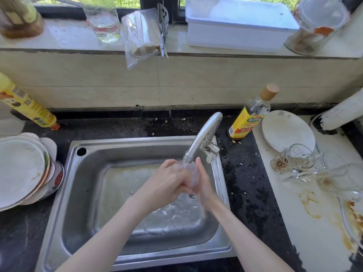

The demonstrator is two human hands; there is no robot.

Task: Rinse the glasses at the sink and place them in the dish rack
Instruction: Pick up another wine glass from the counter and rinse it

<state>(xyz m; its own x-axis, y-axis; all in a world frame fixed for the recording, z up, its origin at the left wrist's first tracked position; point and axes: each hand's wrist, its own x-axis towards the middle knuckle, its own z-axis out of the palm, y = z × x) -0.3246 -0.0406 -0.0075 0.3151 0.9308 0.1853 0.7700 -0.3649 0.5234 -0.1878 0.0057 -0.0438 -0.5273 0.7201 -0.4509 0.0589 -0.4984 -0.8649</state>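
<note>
Over the steel sink [64,195], my left hand [167,181] and my right hand [204,185] are pressed together just under the spout of the faucet [204,134]. Between them is a small clear glass [192,176], mostly hidden by my fingers and by the water running over it. Both hands are closed around it. Water splashes on the sink floor below. On the white counter to the right, two dirty clear glass mugs [292,161] [334,173] lie on their sides, touching each other. No dish rack is in view.
A white plate [286,130] leans behind the mugs, and brown stains mark the counter there. A yellow-labelled bottle [249,114] stands right of the faucet. Stacked dirty plates [19,167] sit left of the sink beside a yellow bottle [25,107]. The windowsill holds jars and a white box [235,34].
</note>
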